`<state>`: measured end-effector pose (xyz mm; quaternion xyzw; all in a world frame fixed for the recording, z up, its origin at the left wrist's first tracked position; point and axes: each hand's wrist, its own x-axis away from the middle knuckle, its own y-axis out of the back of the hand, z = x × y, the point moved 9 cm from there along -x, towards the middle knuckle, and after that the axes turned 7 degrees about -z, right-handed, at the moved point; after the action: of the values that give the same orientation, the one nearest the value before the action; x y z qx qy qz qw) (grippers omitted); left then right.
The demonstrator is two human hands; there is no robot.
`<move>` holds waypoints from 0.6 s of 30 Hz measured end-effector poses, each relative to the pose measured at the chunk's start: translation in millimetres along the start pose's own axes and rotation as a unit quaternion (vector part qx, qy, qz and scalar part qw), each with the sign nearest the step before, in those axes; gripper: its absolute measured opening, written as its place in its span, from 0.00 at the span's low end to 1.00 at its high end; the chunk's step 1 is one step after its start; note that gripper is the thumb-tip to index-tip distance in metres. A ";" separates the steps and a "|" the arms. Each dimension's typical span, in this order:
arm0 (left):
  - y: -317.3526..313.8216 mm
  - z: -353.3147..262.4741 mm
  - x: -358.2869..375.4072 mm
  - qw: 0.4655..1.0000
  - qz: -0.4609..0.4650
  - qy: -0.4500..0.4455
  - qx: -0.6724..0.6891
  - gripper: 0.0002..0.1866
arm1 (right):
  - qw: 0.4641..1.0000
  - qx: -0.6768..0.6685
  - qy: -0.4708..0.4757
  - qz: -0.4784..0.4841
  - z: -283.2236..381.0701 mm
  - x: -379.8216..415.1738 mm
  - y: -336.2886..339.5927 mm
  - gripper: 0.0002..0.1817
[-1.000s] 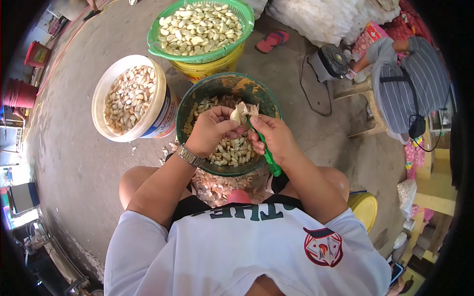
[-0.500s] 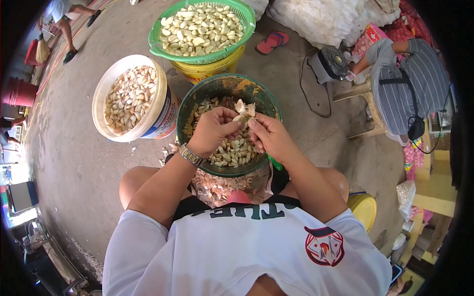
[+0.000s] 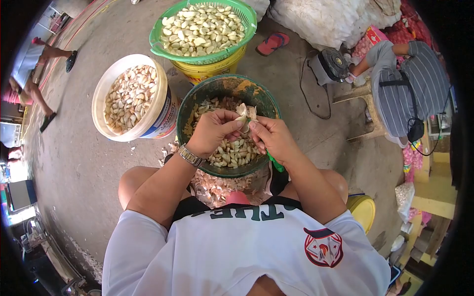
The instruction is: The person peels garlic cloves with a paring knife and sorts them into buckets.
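Over a dark green tub holding garlic cloves, my two hands meet at a piece of garlic with loose papery skin. My left hand, with a metal watch on the wrist, pinches its left side. My right hand grips the other side with thumb and fingers; something green sticks out below the palm, and what it is part of is hidden. Both hands are above the tub's middle, closed around the garlic.
A white bucket of unpeeled cloves stands left. Behind the tub, a green basket of peeled cloves rests on a yellow bucket. Garlic skins litter the floor. Someone in a striped shirt sits right; another person's legs are left.
The garlic's skin is spread wider between my fingers, and my hands have barely shifted. The person at the far left has walked further left and nearer.
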<state>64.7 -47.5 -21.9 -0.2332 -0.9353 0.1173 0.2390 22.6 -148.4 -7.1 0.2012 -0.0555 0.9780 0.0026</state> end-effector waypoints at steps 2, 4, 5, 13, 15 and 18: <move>-0.3 4.7 0.1 0.999 -0.003 0.013 0.050 0.10 | 0.999 -0.048 -0.024 -0.006 -1.9 -0.1 2.1 0.11; -2.2 6.4 0.0 0.994 0.010 0.024 0.105 0.10 | 0.993 -0.106 -0.051 -0.011 -1.6 1.3 1.9 0.11; -3.6 6.0 0.3 0.990 0.024 0.027 0.136 0.09 | 0.988 -0.140 -0.065 -0.013 0.3 3.0 0.8 0.11; -6.0 1.6 0.3 0.996 0.006 -0.003 0.094 0.10 | 0.994 -0.101 -0.022 -0.041 3.0 4.2 0.4 0.13; -3.1 4.9 0.9 0.997 0.000 0.021 0.076 0.11 | 0.988 -0.147 -0.043 -0.014 1.3 5.8 -1.4 0.12; 1.1 7.4 -2.1 0.978 0.003 0.048 0.204 0.12 | 0.966 -0.249 -0.075 0.001 7.2 8.6 -0.4 0.11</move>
<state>63.0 -48.5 -29.4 -0.1878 -0.8785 0.2946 0.3259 17.5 -148.9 2.8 0.2669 -0.2976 0.9154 0.0476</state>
